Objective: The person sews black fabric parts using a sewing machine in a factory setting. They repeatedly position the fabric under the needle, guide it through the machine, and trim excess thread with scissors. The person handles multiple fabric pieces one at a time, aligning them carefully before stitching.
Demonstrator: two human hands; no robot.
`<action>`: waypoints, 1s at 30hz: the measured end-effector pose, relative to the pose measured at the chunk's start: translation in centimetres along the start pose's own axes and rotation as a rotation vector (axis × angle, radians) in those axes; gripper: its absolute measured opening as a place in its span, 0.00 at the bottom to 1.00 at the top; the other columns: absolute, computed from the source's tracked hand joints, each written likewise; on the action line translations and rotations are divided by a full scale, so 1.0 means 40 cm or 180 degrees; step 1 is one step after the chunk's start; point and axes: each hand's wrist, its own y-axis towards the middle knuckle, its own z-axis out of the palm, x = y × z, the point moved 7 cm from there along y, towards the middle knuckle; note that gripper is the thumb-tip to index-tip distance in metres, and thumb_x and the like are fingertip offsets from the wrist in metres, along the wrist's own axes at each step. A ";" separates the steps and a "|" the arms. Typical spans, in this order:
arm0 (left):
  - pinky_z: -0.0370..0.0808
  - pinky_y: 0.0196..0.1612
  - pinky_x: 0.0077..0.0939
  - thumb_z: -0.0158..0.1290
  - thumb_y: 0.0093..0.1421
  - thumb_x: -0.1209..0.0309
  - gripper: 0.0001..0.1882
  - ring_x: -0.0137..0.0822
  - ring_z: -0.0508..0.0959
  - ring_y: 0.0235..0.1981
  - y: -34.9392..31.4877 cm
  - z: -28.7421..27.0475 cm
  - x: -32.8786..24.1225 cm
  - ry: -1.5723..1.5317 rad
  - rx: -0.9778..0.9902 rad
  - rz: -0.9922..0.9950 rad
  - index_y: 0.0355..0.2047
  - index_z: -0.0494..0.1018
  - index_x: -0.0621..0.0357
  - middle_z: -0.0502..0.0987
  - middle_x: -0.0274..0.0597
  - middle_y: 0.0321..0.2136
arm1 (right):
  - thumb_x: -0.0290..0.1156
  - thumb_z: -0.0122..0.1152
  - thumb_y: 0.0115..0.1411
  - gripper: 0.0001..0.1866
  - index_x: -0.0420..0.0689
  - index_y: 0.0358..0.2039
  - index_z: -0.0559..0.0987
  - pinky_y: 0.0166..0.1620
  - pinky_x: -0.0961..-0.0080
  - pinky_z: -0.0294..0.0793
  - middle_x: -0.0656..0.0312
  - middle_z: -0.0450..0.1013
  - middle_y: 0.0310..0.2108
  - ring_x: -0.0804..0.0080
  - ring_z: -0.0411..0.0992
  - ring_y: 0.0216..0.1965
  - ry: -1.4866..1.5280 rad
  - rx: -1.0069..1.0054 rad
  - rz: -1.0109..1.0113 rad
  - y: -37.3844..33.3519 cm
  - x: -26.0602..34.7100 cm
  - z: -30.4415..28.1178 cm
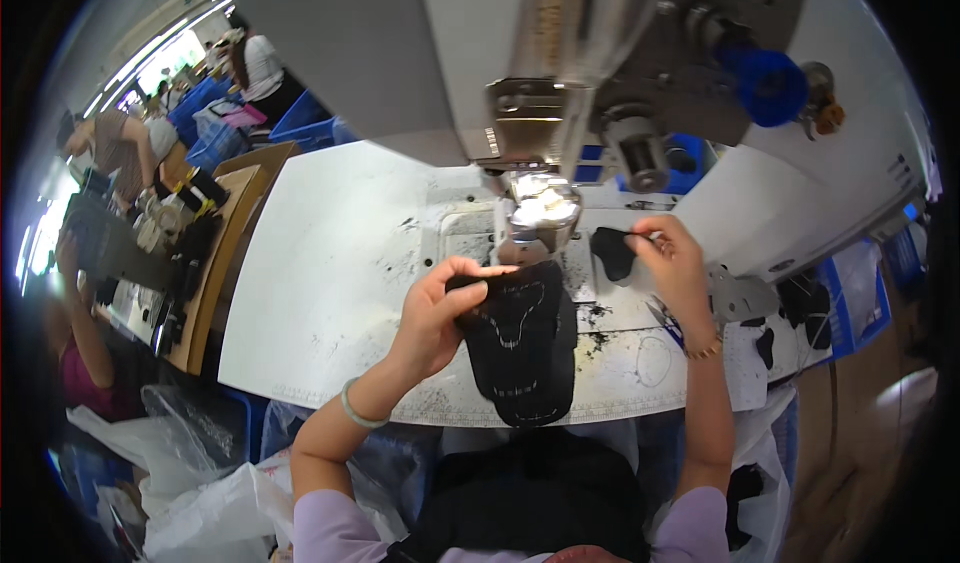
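Observation:
My left hand (440,308) pinches the upper left edge of a long black fabric piece (515,348) with pale marked lines. This piece lies on the white sewing table, its lower end reaching the front edge. Just beyond its top stands the lit needle area of the sewing machine (540,208). To the right, my right hand (672,263) holds a small rounded black fabric piece (612,253) between thumb and fingers. That small piece is apart from the long one. The machine head partly hides what lies behind the needle.
Black lint specks the white table (320,263). Scissors lie by my right wrist, and more black pieces (805,308) sit at the right beside a blue bin (858,303). Plastic bags (220,503) hang below the front left. Other people work at the far left.

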 end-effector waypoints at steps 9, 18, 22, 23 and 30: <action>0.77 0.39 0.25 0.48 0.63 0.68 0.12 0.28 0.76 0.38 0.015 0.044 0.003 -0.0853 -0.0105 -0.0125 0.43 0.61 0.58 0.73 0.40 0.37 | 0.20 0.64 0.52 0.10 0.41 0.36 0.76 0.23 0.89 0.66 0.66 0.68 0.28 0.85 0.68 0.22 0.1363 0.0941 0.0107 -0.086 0.216 0.164; 0.75 0.38 0.20 0.55 0.59 0.68 0.15 0.26 0.76 0.36 0.024 0.063 -0.010 0.0250 0.0006 0.0045 0.44 0.70 0.64 0.76 0.39 0.36 | 0.21 0.64 0.53 0.16 0.40 0.39 0.68 0.30 0.87 0.71 0.65 0.69 0.27 0.84 0.70 0.28 0.1003 0.0279 -0.0328 -0.051 0.208 0.183; 0.75 0.37 0.18 0.55 0.59 0.67 0.14 0.24 0.76 0.34 0.034 0.043 0.009 0.0334 -0.0063 -0.0035 0.42 0.72 0.65 0.77 0.38 0.34 | 0.18 0.62 0.54 0.16 0.39 0.40 0.66 0.31 0.87 0.72 0.64 0.70 0.28 0.85 0.70 0.28 0.1263 0.0490 -0.0197 -0.048 0.192 0.179; 0.75 0.36 0.18 0.55 0.59 0.67 0.15 0.24 0.76 0.34 0.034 0.043 0.012 0.0339 -0.0061 -0.0046 0.42 0.72 0.65 0.77 0.38 0.34 | 0.18 0.61 0.54 0.16 0.39 0.40 0.66 0.31 0.87 0.72 0.63 0.70 0.28 0.85 0.70 0.28 0.1227 0.0428 -0.0271 -0.049 0.186 0.180; 0.75 0.36 0.17 0.55 0.60 0.66 0.15 0.23 0.76 0.33 0.033 0.042 0.007 0.0429 -0.0089 -0.0001 0.42 0.72 0.65 0.77 0.38 0.34 | 0.17 0.60 0.55 0.14 0.39 0.38 0.65 0.30 0.87 0.73 0.63 0.70 0.28 0.84 0.71 0.27 0.1467 0.0240 -0.0258 -0.051 0.181 0.185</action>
